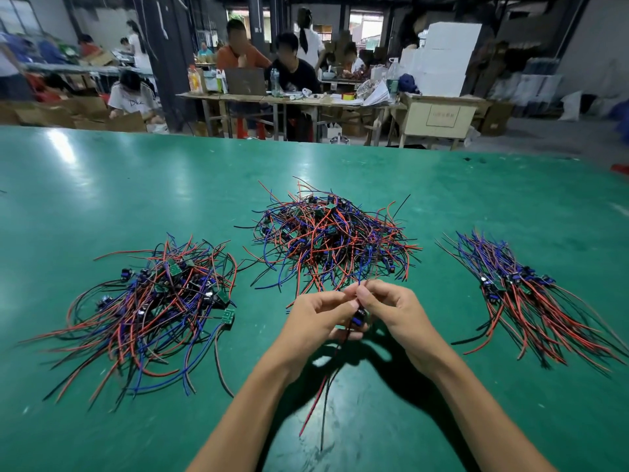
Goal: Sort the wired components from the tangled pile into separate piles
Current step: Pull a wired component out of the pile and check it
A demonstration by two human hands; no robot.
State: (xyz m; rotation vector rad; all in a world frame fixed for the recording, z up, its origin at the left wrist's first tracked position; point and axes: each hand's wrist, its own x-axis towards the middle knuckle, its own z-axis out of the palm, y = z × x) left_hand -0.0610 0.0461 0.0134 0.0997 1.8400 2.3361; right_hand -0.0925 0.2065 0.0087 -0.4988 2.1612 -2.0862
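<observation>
Both hands pinching one wired component over the near middle of the green tabletop.

The left hand and right hand sit close together, fingers curled, each pinching the thin wires of one component; its small dark-and-blue body sits right between the two hands, and its red and black leads hang down toward the near edge. Can't really tell which fingertips grip which wire, it's all bunched up. The tangled pile lies just past the hands toward the far edge. A loose left pile sits toward the left edge, and a neater right pile with wires lined up sits near the right edge, its ends cut off by the frame.
</observation>
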